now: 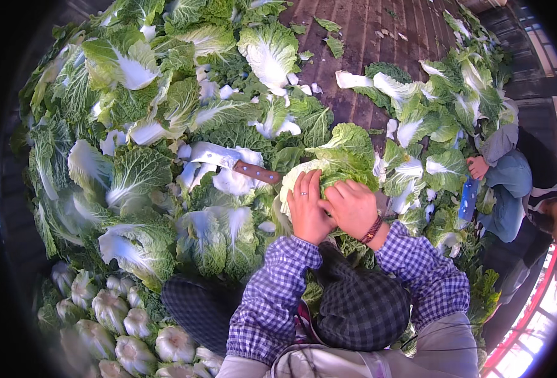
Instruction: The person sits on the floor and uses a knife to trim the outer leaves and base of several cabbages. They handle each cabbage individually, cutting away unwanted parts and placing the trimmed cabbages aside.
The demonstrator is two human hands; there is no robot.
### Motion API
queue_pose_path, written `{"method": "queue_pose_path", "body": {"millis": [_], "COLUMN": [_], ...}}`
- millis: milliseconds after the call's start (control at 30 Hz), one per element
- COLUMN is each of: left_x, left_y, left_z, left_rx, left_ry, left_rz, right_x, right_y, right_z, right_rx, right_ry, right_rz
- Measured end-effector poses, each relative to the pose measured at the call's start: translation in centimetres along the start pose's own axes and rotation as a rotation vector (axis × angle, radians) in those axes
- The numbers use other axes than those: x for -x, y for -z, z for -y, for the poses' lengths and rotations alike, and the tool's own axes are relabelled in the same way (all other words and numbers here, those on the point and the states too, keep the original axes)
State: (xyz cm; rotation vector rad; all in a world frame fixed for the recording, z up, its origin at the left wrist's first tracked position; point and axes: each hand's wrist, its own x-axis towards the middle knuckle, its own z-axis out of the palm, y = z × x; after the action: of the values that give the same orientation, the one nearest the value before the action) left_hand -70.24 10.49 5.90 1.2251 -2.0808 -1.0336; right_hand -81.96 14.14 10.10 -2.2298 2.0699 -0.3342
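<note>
A napa cabbage [347, 144] with pale green leaves is between my two hands, just in front of my knees. My left hand [309, 208] lies along its pale side, fingers fairly straight, a ring on one. Curled around the cabbage's near leaves is my right hand [354, 208], its thumb side close to the left hand; a beaded bracelet circles the wrist. The cabbage's underside is hidden by my hands. To the left, a knife [257, 171] with a broad blade and riveted wooden handle rests on loose leaves, its handle end close to the cabbage.
Loose cabbage leaves [139, 175] are heaped across the left and front. Trimmed cabbage heads [110, 309] are stacked at lower left. Ridged dark flooring [368, 28] shows at the top. At right, another person's hand [477, 167] is beside a blue blade [468, 198], near more leaves.
</note>
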Motion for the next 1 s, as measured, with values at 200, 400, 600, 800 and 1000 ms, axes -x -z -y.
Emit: {"method": "queue_pose_path", "body": {"millis": [200, 400, 600, 800, 1000], "left_x": [-0.4, 3.2, 7.9, 6.9, 8.2], "left_y": [0.8, 4.3, 3.9, 0.1, -0.1], "left_z": [-0.4, -0.2, 3.7, 6.5, 5.2], "left_rx": [-0.024, 0.155, 1.263, 1.831, 1.531], "left_ry": [0.019, -0.018, 1.398, 0.943, 1.346], "left_rz": [0.047, 0.263, 0.056, 0.510, 0.544], "right_x": [-5.7, -7.9, -6.7, -0.4, 3.2], "right_y": [3.3, 1.0, -5.3, -3.7, -5.9], "right_z": [-3.7, -11.9, -13.6, -13.4, -10.5], "right_rx": [-0.327, -0.866, -0.529, -0.947, -1.456], "right_ry": [-0.416, -0.236, -0.466, -0.631, -0.834], "right_rz": [-0.245, -0.036, 1.127, 1.047, 0.938]}}
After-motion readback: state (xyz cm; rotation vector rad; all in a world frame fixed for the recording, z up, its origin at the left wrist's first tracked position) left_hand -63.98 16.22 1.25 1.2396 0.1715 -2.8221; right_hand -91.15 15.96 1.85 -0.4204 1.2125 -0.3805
